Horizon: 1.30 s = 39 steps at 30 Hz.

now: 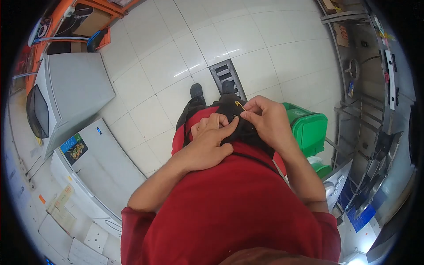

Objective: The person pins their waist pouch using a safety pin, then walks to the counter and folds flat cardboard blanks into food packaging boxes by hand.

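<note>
A small gold safety pin (240,105) shows at the fingertips of my right hand (265,117), whose thumb and index finger are pinched on it. Its long side points down towards dark cloth (227,108) at my waist. My left hand (214,141) lies against the cloth just left of the pin, its fingers curled and holding a fold of the dark fabric. The tip of its index finger is close to the pin's lower end. A red shirt (221,203) covers my front, with a black cord across it.
Below are my dark shoes (197,92) beside a floor drain grate (227,77). A green bin (311,130) stands close on the right, near metal racks (362,106). White appliances (99,163) and an orange shelf (95,6) are on the left.
</note>
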### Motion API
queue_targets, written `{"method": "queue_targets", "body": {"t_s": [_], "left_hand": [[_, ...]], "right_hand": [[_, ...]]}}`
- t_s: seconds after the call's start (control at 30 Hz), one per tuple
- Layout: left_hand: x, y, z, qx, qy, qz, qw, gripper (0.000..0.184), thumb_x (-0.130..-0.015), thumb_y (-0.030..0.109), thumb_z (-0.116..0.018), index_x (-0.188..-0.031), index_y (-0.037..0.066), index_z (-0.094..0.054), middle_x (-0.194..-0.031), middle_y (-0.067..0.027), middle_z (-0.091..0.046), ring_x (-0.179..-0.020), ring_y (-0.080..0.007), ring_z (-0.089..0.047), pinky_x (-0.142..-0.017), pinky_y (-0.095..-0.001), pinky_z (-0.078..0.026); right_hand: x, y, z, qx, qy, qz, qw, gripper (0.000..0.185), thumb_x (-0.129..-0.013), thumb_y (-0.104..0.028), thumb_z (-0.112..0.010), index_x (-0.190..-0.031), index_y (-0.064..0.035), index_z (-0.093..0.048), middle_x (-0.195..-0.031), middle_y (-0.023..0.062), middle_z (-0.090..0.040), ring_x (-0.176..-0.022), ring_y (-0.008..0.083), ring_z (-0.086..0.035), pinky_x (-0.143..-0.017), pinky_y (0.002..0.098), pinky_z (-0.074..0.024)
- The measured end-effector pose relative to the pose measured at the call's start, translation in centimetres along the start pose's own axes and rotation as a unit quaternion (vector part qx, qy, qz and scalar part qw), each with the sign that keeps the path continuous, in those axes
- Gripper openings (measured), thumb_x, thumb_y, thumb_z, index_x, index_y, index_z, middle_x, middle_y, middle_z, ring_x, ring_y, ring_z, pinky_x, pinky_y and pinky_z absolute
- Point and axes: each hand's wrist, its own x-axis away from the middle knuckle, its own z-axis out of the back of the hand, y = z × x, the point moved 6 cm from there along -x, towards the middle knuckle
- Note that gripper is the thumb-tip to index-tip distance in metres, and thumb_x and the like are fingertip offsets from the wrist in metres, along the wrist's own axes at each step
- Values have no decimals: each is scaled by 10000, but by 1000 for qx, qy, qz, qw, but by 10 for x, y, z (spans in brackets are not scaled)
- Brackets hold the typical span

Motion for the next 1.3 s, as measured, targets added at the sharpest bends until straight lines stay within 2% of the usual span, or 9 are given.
{"method": "queue_targets", "body": {"t_s": [0.07, 0.13, 0.3, 0.37, 0.57, 0.9, 0.97, 1.07, 1.3], "left_hand": [[0, 0, 0, 7, -7, 4, 1000, 688, -834, 197, -594, -1512, 107, -518, -1264, -110, -455, -1183, -280, -412, -1095, -424, -248], [0, 0, 1, 7, -15, 8, 1000, 687, -836, 200, -594, -1513, 109, -518, -1263, -110, -456, -1185, -281, -413, -1099, -423, -246], [1, -1, 0, 21, -37, 28, 999, 693, -838, 207, -595, -1519, 113, -513, -1261, -112, -457, -1186, -284, -414, -1106, -423, -243], [1, -5, -3, 10, -11, 8, 1000, 727, -798, 168, -606, -1521, 158, -529, -1187, -70, -432, -1162, -252, -401, -1035, -386, -273], [2, -2, -2, 9, -9, 18, 1000, 739, -784, 172, -610, -1519, 159, -534, -1176, -72, -441, -1164, -251, -406, -1009, -392, -288], [2, -3, -2, 13, -10, 18, 1000, 733, -790, 168, -608, -1520, 157, -532, -1195, -74, -447, -1176, -254, -405, -1035, -399, -280], [3, -2, -1, 15, -15, 12, 1000, 700, -835, 224, -602, -1520, 109, -511, -1228, -112, -459, -1177, -283, -415, -1093, -427, -245], [3, -2, -1, 21, -10, 19, 1000, 725, -801, 169, -607, -1521, 142, -525, -1205, -77, -435, -1190, -254, -396, -1069, -398, -258], [3, -3, -1, 13, -15, 22, 1000, 727, -801, 171, -611, -1522, 137, -521, -1202, -81, -433, -1187, -255, -397, -1061, -399, -264]], "right_hand": [[1, 8, -2, -6, 14, -5, 1000, 152, -876, -59, -732, -1017, -3, -748, -951, 170, -726, -882, 360, -683, -807, 433, -538], [4, -2, -3, 124, 64, 180, 974, 139, -891, -68, -719, -1007, 4, -745, -929, 169, -710, -884, 369, -669, -808, 442, -532], [6, -9, -4, 156, 35, 181, 970, 135, -898, -65, -674, -989, 6, -744, -915, 171, -681, -908, 385, -647, -816, 460, -522], [6, -10, -4, 167, 30, 186, 968, 142, -897, -60, -655, -985, 6, -744, -914, 174, -671, -918, 390, -640, -821, 468, -518], [3, -13, -7, 187, -4, 185, 965, 158, -894, -53, -622, -970, 0, -749, -923, 188, -666, -942, 402, -632, -834, 487, -515], [1, -14, -10, 223, -4, 197, 955, 157, -890, -46, -617, -966, -8, -749, -904, 170, -653, -919, 391, -621, -809, 480, -514], [0, -15, -11, 228, -9, 200, 953, 155, -888, -46, -619, -964, -10, -750, -900, 168, -650, -919, 390, -619, -809, 479, -514], [0, -16, -11, 221, -17, 216, 951, 149, -889, -48, -621, -957, -10, -748, -903, 167, -649, -923, 389, -616, -815, 475, -515], [2, -14, -10, 184, -10, 215, 959, 137, -897, -39, -630, -974, -14, -741, -933, 167, -662, -953, 390, -623, -831, 469, -518]]}}
